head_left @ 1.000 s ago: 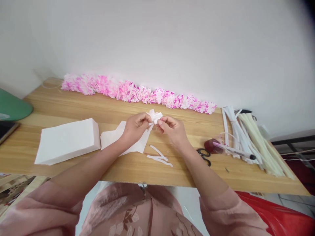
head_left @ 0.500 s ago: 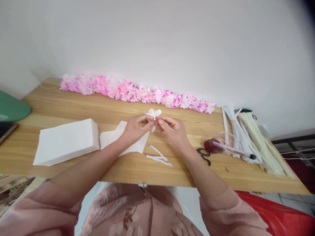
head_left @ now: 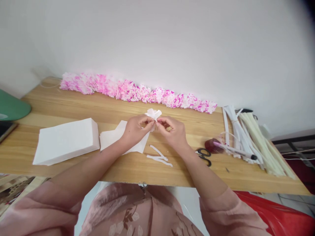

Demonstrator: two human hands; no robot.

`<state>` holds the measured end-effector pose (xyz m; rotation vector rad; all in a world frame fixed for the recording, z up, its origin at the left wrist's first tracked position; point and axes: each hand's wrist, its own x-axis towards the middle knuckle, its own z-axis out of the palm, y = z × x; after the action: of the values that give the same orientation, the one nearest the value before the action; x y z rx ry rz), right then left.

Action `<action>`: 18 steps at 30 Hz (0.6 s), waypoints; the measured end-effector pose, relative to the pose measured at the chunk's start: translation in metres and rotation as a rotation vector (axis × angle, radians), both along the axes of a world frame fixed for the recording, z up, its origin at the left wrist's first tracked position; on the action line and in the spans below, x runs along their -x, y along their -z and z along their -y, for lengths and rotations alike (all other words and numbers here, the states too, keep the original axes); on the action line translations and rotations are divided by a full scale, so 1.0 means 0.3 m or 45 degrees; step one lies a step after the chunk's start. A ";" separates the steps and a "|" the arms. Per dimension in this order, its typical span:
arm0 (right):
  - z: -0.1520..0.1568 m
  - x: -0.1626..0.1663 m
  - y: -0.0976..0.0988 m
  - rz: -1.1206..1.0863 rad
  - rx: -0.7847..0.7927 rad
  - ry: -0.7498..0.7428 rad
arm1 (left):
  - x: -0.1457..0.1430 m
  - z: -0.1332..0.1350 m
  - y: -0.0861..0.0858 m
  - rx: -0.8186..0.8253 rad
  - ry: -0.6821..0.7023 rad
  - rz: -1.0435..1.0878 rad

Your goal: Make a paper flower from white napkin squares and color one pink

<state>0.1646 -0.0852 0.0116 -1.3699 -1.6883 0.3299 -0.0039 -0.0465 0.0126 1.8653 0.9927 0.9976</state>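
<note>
My left hand [head_left: 136, 128] and my right hand [head_left: 173, 131] meet over the middle of the table, both with fingers pinched on a white paper flower [head_left: 154, 113]. Its gathered petals spread above my fingertips; the part between the fingers is mostly hidden. Under my left hand lie loose white paper sheets [head_left: 112, 138], partly covered by my forearm. Several short white strips [head_left: 159, 159] rest on the wood just below the hands. Near my right forearm are black-handled scissors [head_left: 204, 152], whose blades the arm hides.
Along the wall runs a row of pink-and-white paper flowers [head_left: 137, 91]. A thick white paper stack [head_left: 66, 141] sits at left, near a green object [head_left: 13, 106] and a phone [head_left: 6, 129]. At right are a cup of dark red liquid [head_left: 212, 146], a pen-like tool [head_left: 236, 151] and bundled strips [head_left: 258, 141].
My right hand's fingers have shifted slightly and sit lower at the flower's gathered middle. The petals look a little fuller and spread to the left. The hands stay in nearly the same place.
</note>
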 end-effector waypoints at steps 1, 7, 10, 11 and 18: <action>0.001 -0.001 0.001 0.008 0.013 0.011 | 0.000 0.001 -0.001 0.004 -0.005 -0.008; 0.004 -0.001 -0.004 -0.103 0.153 0.013 | 0.000 0.007 -0.014 0.092 -0.031 0.019; 0.003 -0.001 -0.005 -0.163 0.193 0.005 | -0.001 0.006 -0.018 0.107 -0.058 0.036; 0.003 -0.001 -0.005 -0.173 0.197 0.002 | -0.002 0.006 -0.018 0.107 -0.061 0.034; 0.005 -0.002 -0.007 -0.224 0.187 -0.026 | -0.001 0.003 -0.013 0.114 -0.076 0.020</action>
<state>0.1652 -0.0867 0.0136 -1.3875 -1.5578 0.5797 -0.0035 -0.0475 0.0165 1.7613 1.0720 0.9853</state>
